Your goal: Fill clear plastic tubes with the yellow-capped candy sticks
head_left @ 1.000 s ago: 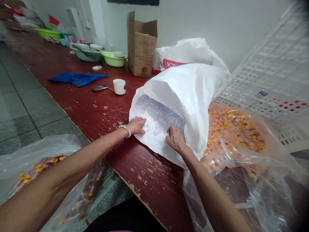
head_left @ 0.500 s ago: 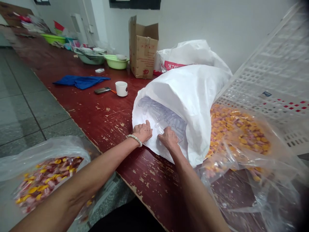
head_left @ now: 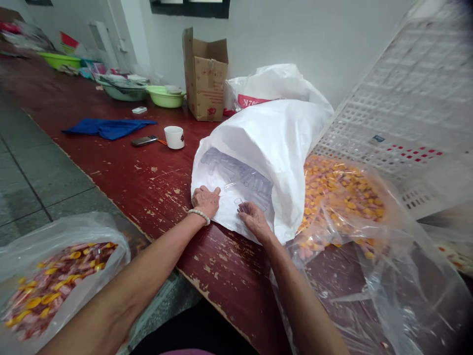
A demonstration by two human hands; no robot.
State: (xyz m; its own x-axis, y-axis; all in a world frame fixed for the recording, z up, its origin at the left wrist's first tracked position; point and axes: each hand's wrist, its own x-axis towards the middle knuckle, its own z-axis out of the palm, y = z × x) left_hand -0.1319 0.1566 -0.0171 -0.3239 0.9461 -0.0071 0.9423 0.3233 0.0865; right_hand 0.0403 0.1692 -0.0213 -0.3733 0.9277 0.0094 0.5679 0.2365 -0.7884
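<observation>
A big white sack (head_left: 269,128) lies on its side with its mouth facing me. Clear plastic tubes (head_left: 244,175) are heaped inside it. My left hand (head_left: 206,202), with a beaded bracelet at the wrist, presses on the near left lip of the sack, fingers curled on the material. Just inside the mouth, my right hand (head_left: 254,219) reaches over the lower lip with its fingers bent and apart. One loose clear tube (head_left: 238,201) lies right by those fingertips; whether they touch it is unclear.
Right of the sack, a clear plastic bag (head_left: 340,197) holds many pink-and-yellow pieces below a leaning white crate (head_left: 373,108). Another such bag (head_left: 107,227) stands lower left. A mug (head_left: 174,137), phone (head_left: 144,141), blue cloth (head_left: 111,128) and carton (head_left: 207,84) are on the red table (head_left: 155,192).
My right hand has loosened from a closed fist to parted fingers near the sack's lower lip. The left hand's raised finger has come down. The view has swung slightly right.
</observation>
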